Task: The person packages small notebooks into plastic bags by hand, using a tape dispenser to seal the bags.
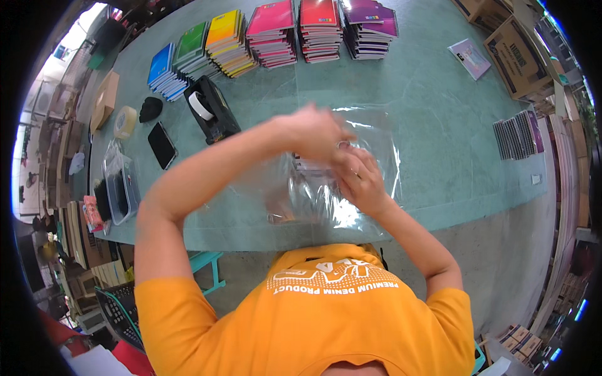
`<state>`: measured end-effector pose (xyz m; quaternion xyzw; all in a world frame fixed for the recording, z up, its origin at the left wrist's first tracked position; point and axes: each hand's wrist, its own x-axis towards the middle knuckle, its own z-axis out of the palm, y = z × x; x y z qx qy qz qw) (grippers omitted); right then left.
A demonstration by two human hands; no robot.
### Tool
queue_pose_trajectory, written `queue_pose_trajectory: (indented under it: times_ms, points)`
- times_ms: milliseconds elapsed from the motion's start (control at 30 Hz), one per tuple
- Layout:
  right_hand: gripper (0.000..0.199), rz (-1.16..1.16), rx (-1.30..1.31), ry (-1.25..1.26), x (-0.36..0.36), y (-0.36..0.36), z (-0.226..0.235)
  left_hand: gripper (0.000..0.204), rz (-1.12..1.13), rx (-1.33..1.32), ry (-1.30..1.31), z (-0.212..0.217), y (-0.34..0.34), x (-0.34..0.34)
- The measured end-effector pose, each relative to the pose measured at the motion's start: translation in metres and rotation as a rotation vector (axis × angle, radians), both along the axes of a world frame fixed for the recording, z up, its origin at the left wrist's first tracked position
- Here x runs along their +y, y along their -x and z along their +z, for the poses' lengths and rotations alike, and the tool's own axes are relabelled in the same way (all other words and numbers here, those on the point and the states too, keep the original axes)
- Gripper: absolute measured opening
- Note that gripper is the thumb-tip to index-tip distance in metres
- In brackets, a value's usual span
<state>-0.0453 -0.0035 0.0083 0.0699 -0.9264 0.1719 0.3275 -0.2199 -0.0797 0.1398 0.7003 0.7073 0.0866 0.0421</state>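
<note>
Clear, shiny plastic film (370, 125) lies spread on the table in front of me, its edges reaching out around both hands. Under it, partly covered by my hands, is a whitish and dark layered edge (306, 164); what it belongs to I cannot make out. My left hand (313, 133) reaches across above the film, smeared by motion, so its fingers do not show clearly. Close against it, my right hand (360, 180) has bent fingers pinched together on the film. A brownish patch (288, 203) shows blurred through the plastic nearer to me.
Stacks of spiral notebooks in several colours, such as the pink stack (271, 31), line the far side. A black tape dispenser (211, 111), phone (162, 145), tape roll (125, 122) and clear bin (122, 191) stand left. Another notebook stack (518, 135) and cartons (517, 57) are right.
</note>
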Motion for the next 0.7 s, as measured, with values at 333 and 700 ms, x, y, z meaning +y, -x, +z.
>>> queue_pose_trajectory:
  times_ms: [333,700]
  points:
    - [0.044,-0.018,-0.053,-0.047,0.006,0.0,0.007,0.047,-0.595,0.209,0.393,-0.016,-0.079,-0.106]
    - [0.037,0.036,-0.077,-0.02,0.001,-0.001,0.005,0.019,-0.373,0.223,-0.031,-0.012,-0.005,-0.043]
